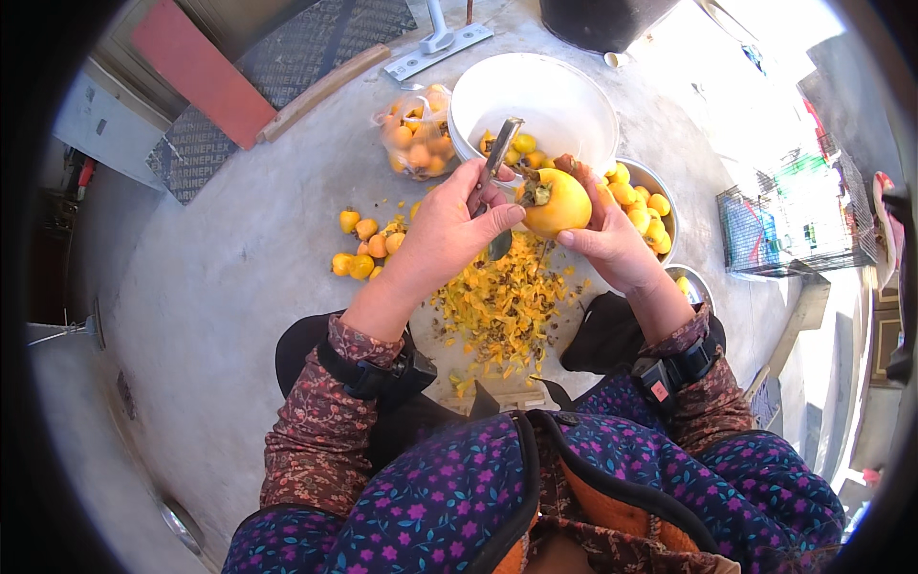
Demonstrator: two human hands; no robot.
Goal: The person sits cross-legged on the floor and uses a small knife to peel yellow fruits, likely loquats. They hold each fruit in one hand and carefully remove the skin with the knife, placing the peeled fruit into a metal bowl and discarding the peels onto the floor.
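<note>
My right hand (609, 233) grips a large yellow-orange persimmon (556, 204), its leafy calyx turned to the left. My left hand (462, 215) holds a slim metal hand tool (495, 161), a knife or peeler, pointing up and away. The left thumb tip is at the fruit's calyx side. Below both hands, a heap of yellow peel and brown calyx scraps (502, 308) covers the floor. A dark, rounded piece (500, 245) shows under the left hand; I cannot tell what it is. Beyond the fruit stands a white bucket (534, 86) with several persimmons inside.
A clear plastic bag of persimmons (419, 140) leans by the bucket. Loose persimmons (360, 265) lie at left. At right are a steel basin (674, 194) of persimmons, a smaller bowl (706, 290) and a wire cage (796, 208). A dark tub (602, 21) stands behind.
</note>
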